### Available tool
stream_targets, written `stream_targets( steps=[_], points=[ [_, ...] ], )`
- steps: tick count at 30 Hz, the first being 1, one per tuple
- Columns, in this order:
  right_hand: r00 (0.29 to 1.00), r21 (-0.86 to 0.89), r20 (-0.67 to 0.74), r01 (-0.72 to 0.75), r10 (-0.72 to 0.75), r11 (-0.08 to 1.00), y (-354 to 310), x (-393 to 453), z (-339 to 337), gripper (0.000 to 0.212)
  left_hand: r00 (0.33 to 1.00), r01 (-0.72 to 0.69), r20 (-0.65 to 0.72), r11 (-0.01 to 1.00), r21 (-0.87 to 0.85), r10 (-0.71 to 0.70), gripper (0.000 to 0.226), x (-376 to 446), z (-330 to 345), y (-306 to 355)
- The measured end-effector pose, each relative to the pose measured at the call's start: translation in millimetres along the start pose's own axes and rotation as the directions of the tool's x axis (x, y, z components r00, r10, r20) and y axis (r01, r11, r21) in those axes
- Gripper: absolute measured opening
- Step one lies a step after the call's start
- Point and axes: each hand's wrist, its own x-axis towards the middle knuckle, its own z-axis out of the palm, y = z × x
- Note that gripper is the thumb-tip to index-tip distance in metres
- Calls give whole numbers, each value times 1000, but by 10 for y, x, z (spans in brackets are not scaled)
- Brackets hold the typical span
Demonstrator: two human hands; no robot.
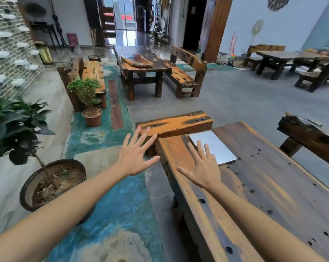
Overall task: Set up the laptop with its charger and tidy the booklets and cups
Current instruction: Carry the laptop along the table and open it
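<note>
A closed silver laptop [216, 146] lies flat near the far left corner of a long dark wooden table [263, 186]. My right hand [202, 167] hovers over the table with fingers spread, its fingertips at the laptop's near left edge, holding nothing. My left hand [136, 153] is stretched out with fingers apart to the left of the table, in front of a wooden bench [175, 124], also empty. No charger, booklets or cups are in view.
A dark wooden bench [309, 137] flanks the table on the right. Potted plants [91, 103] and a large bowl planter [52, 182] stand on the floor at the left. More wooden tables [141, 67] and benches stand farther back.
</note>
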Motion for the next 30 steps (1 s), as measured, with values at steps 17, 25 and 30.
stream_targets(
  steps=[17,25,30],
  points=[
    [907,102,55,-422,418,901,850,1234,953,102,960,-160,199,969,-190,198,85,2158,1335,-102],
    [755,231,113,-652,646,722,1462,1898,1313,101,893,-231,327,938,-258,309,81,3406,2133,57],
    [623,259,207,-779,754,571,1891,2118,1553,102,850,-229,405,928,-293,337,82,4019,2656,262]
  ],
)
